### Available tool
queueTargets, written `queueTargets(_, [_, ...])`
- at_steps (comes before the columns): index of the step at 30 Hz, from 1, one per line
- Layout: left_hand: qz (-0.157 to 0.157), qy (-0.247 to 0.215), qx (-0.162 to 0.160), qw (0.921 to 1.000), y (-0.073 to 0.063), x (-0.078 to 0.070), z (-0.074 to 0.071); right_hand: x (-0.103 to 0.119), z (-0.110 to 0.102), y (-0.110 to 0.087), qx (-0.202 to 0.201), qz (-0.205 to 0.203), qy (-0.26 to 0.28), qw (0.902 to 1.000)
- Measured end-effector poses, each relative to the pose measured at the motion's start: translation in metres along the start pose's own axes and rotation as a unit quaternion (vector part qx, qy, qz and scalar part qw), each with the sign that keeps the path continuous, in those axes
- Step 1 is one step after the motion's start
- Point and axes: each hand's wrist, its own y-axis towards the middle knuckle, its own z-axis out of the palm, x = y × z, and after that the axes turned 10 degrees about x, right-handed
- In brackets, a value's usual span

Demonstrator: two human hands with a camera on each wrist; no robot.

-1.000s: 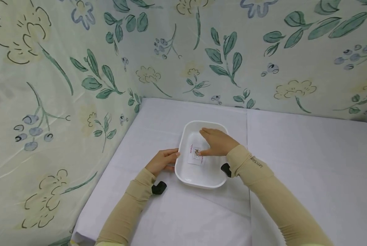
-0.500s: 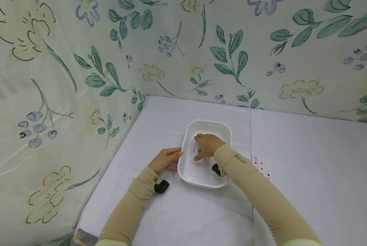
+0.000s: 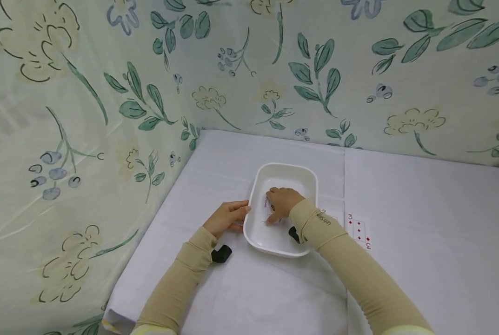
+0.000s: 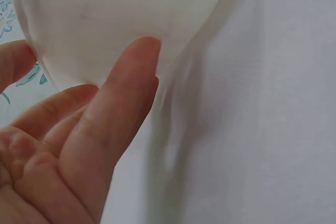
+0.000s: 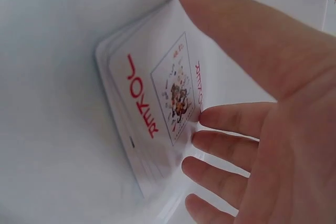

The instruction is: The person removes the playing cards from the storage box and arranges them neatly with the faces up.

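A white rectangular tray (image 3: 270, 250) stands on the white cloth. My left hand (image 3: 223, 218) is at its left side, and in the left wrist view the thumb and fingers touch the tray's outer wall, fairly straight. Inside the tray lies a small stack of playing cards (image 5: 173, 93) with a joker on top, face up. My right hand (image 3: 283, 201) reaches over the stack with thumb and fingers spread apart. In the right wrist view its fingertips lie close by one edge of the cards, and the thumb tip is by another. Firm contact there cannot be told.
Right of the tray, a three of diamonds card (image 3: 359, 231) lies face up on the cloth (image 3: 421, 223). Another card (image 3: 335, 215) is partly hidden by the right sleeve. Flower-patterned cloth (image 3: 249, 107) rises behind and at the left.
My right hand has come down and a little left, lower over the joker stack. The red-pip card has come into sight beside the right arm. My left hand stays at the tray.
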Motion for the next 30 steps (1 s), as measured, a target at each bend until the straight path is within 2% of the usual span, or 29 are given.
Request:
queueTargets(16, [0.002,-0.005,0.007,1.0000,0.001,0.001,-0.002,-0.001,0.006,0.006,-0.012,0.005,-0.010,0.9999])
queueTargets(23, [0.007,-0.002,0.009,0.9999,0.000,0.000,-0.001,0.001,0.005,0.006,-0.004,0.008,0.010,0.9999])
queueTargets(27, [0.008,-0.003,0.010,0.9999,0.002,0.003,-0.002,0.001,0.005,0.006,-0.004,0.012,0.010,0.9999])
queueTargets(30, [0.009,-0.005,0.004,0.9999,0.006,0.011,-0.005,0.001,0.005,0.006,-0.008,0.012,0.015,0.9998])
